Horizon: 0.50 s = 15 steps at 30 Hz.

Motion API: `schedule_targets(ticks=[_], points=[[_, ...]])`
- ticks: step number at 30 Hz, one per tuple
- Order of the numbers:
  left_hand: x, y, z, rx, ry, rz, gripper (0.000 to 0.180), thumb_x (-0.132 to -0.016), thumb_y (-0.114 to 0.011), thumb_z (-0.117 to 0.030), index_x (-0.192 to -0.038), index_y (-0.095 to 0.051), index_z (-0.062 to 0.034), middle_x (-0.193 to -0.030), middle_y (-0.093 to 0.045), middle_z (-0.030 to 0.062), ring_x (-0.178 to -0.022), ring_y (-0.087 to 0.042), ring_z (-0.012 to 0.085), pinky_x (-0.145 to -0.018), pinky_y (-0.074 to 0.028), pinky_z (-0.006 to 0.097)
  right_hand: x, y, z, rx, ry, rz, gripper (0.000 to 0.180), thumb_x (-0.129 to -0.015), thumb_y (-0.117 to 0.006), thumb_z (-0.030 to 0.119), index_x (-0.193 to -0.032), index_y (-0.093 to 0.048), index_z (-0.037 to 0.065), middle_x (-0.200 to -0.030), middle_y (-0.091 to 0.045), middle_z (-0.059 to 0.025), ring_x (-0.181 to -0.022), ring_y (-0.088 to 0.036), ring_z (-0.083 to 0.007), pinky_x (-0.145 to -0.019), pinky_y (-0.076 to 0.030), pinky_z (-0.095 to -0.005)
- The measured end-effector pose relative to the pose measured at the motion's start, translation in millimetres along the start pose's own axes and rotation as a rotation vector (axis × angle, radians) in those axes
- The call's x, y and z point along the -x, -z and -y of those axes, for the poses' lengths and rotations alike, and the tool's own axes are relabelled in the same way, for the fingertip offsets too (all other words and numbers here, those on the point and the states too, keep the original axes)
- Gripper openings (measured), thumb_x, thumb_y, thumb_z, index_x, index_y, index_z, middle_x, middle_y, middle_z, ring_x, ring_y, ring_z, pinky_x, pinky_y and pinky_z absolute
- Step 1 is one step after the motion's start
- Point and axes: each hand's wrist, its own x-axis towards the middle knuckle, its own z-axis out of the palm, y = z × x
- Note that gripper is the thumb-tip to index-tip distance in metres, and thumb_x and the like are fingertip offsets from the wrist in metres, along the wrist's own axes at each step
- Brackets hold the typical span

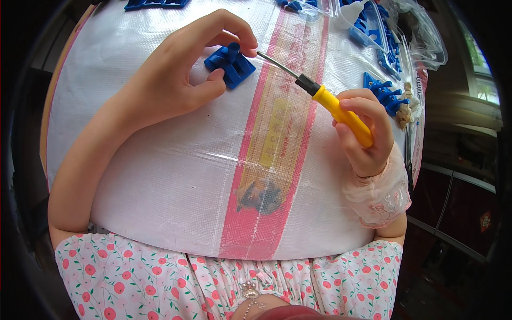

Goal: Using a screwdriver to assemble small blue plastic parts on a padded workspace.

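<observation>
My left hand (169,69) curves around a small blue plastic part (233,68), at the upper middle of the table. The thumb presses at its near left side and the curled fingers reach its far edge. The part has a square base with a raised, rounded piece on top. In my right hand (368,130) is a screwdriver (341,114) with a yellow handle, black collar and thin metal shaft. The fingers wrap round the handle. Its tip points up and left, close to my left fingertips and just beyond the blue part.
More blue parts (157,3) lie at the far left edge. Clear trays (368,34) of blue pieces, a white nozzle-shaped item (349,13) and crumpled clear plastic (418,32) stand far right. Another blue assembly (386,93) lies beyond my right hand. A woven white sheet (165,176) covers the table.
</observation>
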Motion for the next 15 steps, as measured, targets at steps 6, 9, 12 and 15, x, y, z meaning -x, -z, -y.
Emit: schedule_targets(ticks=[6, 9, 12, 15], points=[[0, -3, -3, -0.204, -0.007, -0.01, 0.052, -0.072, -0.057, 0.007, -0.12, -0.05, -0.0123, -0.129, -0.05, 0.0084, -0.127, -0.049, 0.0241, -0.11, -0.04, 0.04, -4, 0, 0, 0.004, 0.029, 0.081, 0.04, -0.075, -0.064, -0.012, -0.112, -0.058, 0.002, -0.104, -0.06, -0.0158, -0.092, -0.063, -0.0255, -0.081, -0.05, -0.0298], [4, 0, -6, -0.221, 0.08, 0.014, 0.052, -0.073, -0.06, 0.004, -0.121, -0.05, -0.0131, -0.131, -0.048, 0.0072, -0.126, -0.048, 0.0235, -0.111, -0.039, 0.038, -9, -2, -1, 0.053, 0.086, 0.1, 0.04, -0.077, -0.067, -0.012, -0.113, -0.059, 0.003, -0.107, -0.06, -0.0155, -0.094, -0.063, -0.0262, -0.08, -0.051, -0.03], [2, -1, -7, -0.108, 0.146, 0.098, 0.052, -0.074, -0.062, 0.003, -0.122, -0.05, -0.013, -0.128, -0.05, 0.006, -0.124, -0.049, 0.0231, -0.109, -0.039, 0.035, -11, -4, -3, 0.101, 0.138, 0.096, 0.04, -0.078, -0.068, -0.012, -0.114, -0.059, 0.004, -0.11, -0.059, -0.0146, -0.097, -0.063, -0.027, -0.081, -0.052, -0.0303], [1, 1, -7, -0.088, 0.095, 0.126, 0.053, -0.074, -0.062, 0.003, -0.124, -0.05, -0.0116, -0.127, -0.05, 0.0056, -0.124, -0.049, 0.0224, -0.109, -0.039, 0.034, -11, -3, -1, 0.112, 0.099, 0.081, 0.04, -0.078, -0.069, -0.012, -0.114, -0.06, 0.005, -0.111, -0.059, -0.014, -0.098, -0.063, -0.0275, -0.082, -0.053, -0.0311]])
